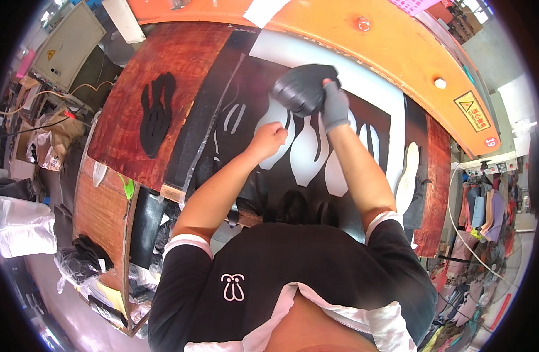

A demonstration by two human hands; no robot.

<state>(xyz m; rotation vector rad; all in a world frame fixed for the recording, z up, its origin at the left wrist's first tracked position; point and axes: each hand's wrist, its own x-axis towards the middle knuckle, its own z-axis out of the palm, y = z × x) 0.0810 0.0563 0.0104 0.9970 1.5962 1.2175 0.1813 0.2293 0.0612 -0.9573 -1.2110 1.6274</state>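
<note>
My right hand [334, 104], in a grey glove, grips a black cutting die [301, 88] held over the black sheet [254, 82] on the white cutting board [369, 88]. The sheet shows several leaf-shaped cut-outs [310, 149] where the white board shows through. My bare left hand [269, 139] is closed in a fist and rests on the sheet beside one cut-out, below and left of the die. Whether it pinches a cut piece I cannot tell.
A stack of black cut pieces [156, 114] lies on the red-brown wooden table [134, 88] at left. The orange press frame [398, 44] arches over the back. A white sole-shaped piece [408, 176] lies at right. Bags and bins [23, 226] stand at the left.
</note>
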